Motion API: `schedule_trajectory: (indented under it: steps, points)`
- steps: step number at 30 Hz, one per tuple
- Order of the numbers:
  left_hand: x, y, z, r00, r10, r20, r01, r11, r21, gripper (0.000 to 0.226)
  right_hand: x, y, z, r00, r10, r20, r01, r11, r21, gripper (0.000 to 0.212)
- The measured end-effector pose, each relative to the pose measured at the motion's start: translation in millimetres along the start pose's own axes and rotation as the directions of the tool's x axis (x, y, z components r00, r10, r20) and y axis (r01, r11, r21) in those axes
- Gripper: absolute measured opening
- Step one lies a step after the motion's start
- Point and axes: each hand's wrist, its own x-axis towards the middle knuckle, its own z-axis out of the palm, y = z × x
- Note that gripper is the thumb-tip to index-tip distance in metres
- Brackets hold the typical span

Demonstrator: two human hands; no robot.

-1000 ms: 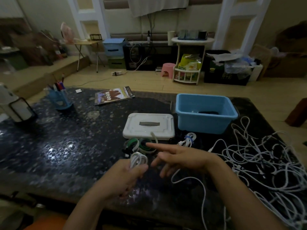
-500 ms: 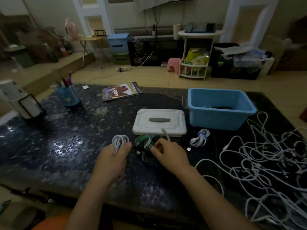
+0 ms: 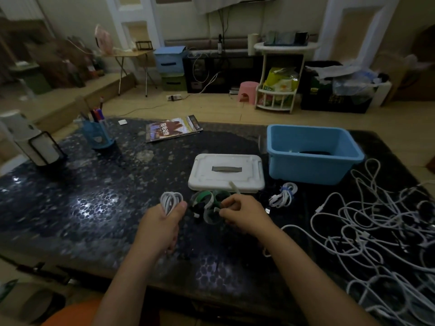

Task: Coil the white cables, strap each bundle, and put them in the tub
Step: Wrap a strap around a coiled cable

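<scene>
left hand (image 3: 162,220) grips coiled white cable (image 3: 171,201) | right hand (image 3: 244,214) pinches a strap (image 3: 209,204) (green-and-white pile) | blue tub (image 3: 310,154) far right on table (image 3: 94,208)

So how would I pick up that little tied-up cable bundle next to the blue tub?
Pinch the strapped cable bundle across its middle, where the blue strap cinches the loops together. Come straight down from above: it lies flat on the table, with the blue tub close behind it, so the top is the open side.
</scene>
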Motion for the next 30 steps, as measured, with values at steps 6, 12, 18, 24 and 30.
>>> schedule_trajectory:
  steps: [6,12,18,24,30]
  points:
    - [1,6,12,0.999,-0.033,-0.002,0.033,0.997,-0.068,0.043,-16,-13,-20,0.986,0.073,0.152,-0.145,0.828,0.542,0.010]
    - [0,10,28,0.995,-0.095,0.038,0.099,0.986,-0.133,0.032,-22,-4,-27,0.989,0.037,0.140,-0.110,0.822,0.559,0.009]
    - [-11,28,55,0.982,-0.016,0.186,0.055,0.976,-0.211,0.036,-46,-6,-63,0.992,-0.114,0.058,0.056,0.794,0.606,0.024]
    - [-31,57,108,0.927,0.119,0.355,-0.067,0.985,-0.157,0.035,-80,2,-106,0.961,-0.267,-0.076,0.264,0.796,0.545,0.016]
    - [-57,80,157,0.817,0.245,0.522,-0.137,0.962,-0.236,0.033,-104,14,-137,0.887,-0.412,-0.206,0.460,0.812,0.359,0.013]
